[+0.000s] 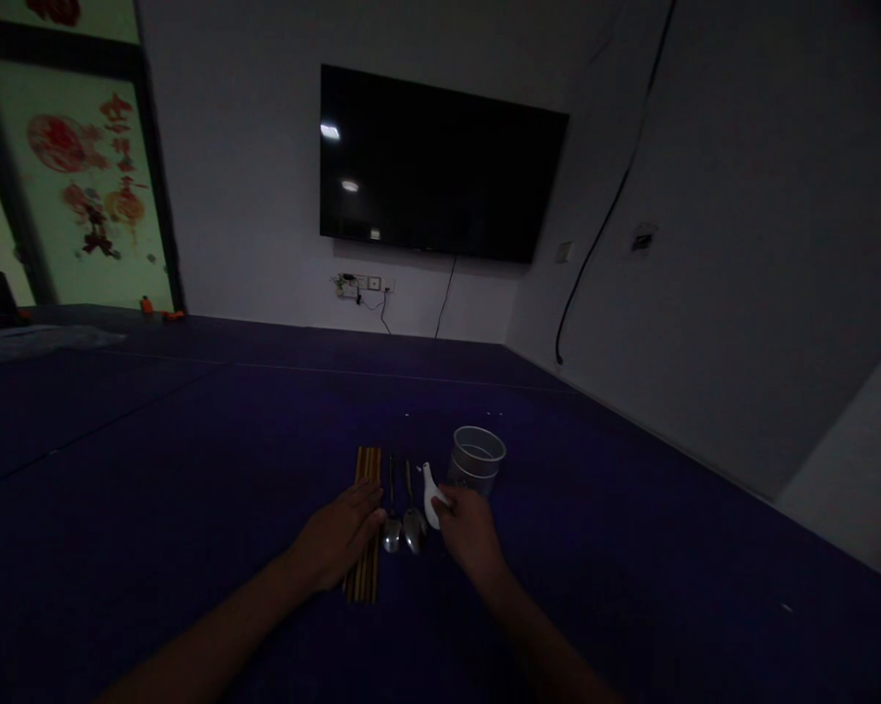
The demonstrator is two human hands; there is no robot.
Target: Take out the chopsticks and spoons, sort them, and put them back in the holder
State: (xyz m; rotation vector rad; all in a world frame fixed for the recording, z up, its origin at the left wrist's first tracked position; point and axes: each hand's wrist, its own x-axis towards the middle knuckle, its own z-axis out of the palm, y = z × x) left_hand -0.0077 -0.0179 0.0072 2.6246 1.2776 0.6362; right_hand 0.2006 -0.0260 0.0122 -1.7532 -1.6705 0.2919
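Note:
My left hand (343, 533) lies flat across a row of wooden chopsticks (367, 572), its fingers stretched out over them. Just right of the chopsticks are metal spoons: one spoon (391, 533) with its bowl toward me, and beside it another spoon (412, 528) that may be more than one stacked. My right hand (467, 528) is closed on a white soup spoon (430, 489), whose handle points away from me. Behind that hand stands a grey metal cup (479, 445), round and open at the top; its lower front is partly hidden.
Everything lies on a wide dark blue surface (227, 469) with seams. A grey wall (704, 323) bounds it on the right, with a hanging black cable (601, 230). Clear plastic sheeting (36, 340) and small orange objects (147, 305) are at the far left. A television (440, 166) hangs ahead.

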